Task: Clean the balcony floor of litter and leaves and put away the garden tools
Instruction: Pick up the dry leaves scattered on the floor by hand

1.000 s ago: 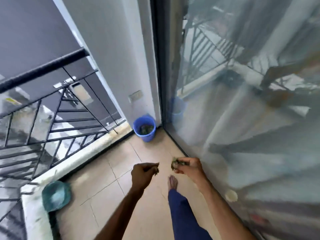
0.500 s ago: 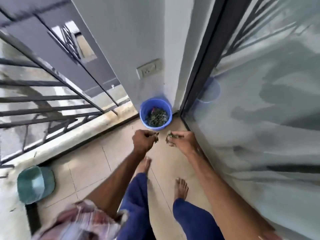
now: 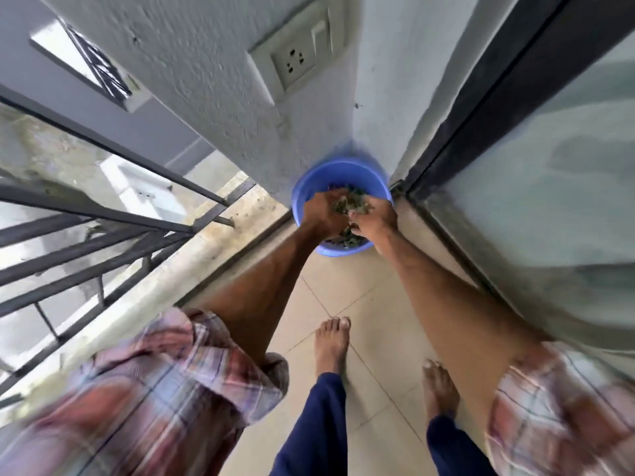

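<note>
A blue plastic bucket [image 3: 311, 182] stands on the tiled floor in the corner between the white wall and the sliding glass door. Both hands are over its mouth. My left hand [image 3: 321, 214] and my right hand [image 3: 372, 218] are side by side, fingers curled round green and brown leaves [image 3: 347, 203] held between them. More leaves [image 3: 348, 239] lie inside the bucket below the hands. The hands hide most of the bucket's inside.
A dark metal railing [image 3: 103, 231] on a concrete kerb [image 3: 192, 266] bounds the left. A wall socket [image 3: 297, 61] sits above the bucket. The glass door [image 3: 536, 201] with its dark frame runs along the right. My bare feet [image 3: 331, 345] stand on beige tiles.
I have stepped up to the corner and bent down. Both hands, carrying leaves, moved forward from in front of the bucket to over its mouth. The teal dish left the view.
</note>
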